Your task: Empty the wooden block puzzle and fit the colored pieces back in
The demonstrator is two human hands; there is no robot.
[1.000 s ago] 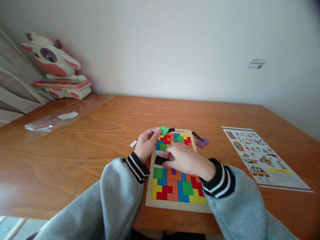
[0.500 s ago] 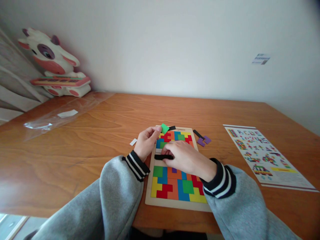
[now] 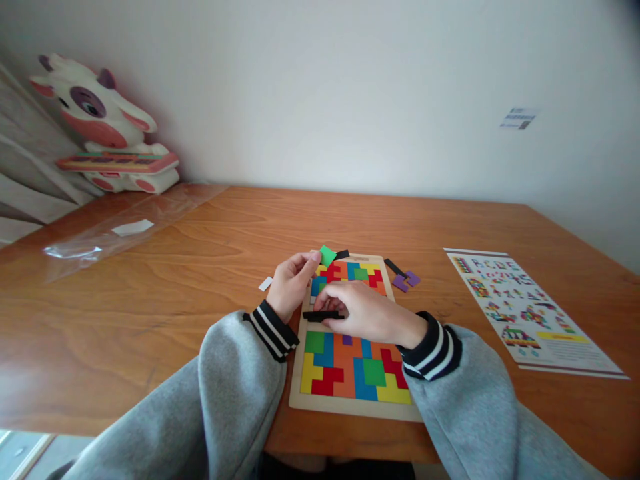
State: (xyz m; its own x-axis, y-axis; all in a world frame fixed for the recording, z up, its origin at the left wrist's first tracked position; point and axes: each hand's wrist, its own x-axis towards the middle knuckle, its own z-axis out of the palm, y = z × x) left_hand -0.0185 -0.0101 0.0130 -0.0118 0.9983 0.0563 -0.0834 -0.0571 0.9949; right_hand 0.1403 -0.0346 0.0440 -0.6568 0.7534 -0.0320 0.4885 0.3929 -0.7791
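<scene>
A wooden puzzle board (image 3: 296,393) filled with coloured block pieces lies in front of me. My left hand (image 3: 294,280) pinches a green square puzzle piece (image 3: 327,255) above the board's far left corner. My right hand (image 3: 361,308) is over the middle of the board, closed on a black bar-shaped puzzle piece (image 3: 320,316). The bar looks slightly tilted, its left end reaching the board's left rim. My right fingers and palm hide part of the board beneath. Another black piece (image 3: 342,255) shows just beyond the green square.
Right of the board's far end lie a black bar (image 3: 395,268) and purple pieces (image 3: 407,281). A white piece (image 3: 265,284) sits left of my left hand. A printed pattern sheet (image 3: 530,313) lies at right; a plastic bag (image 3: 95,243) and cow toy (image 3: 117,127) are back left.
My right hand has shifted slightly left with the black bar, which is now more tilted. The left hand keeps its pinch on the green square, almost unmoved.
</scene>
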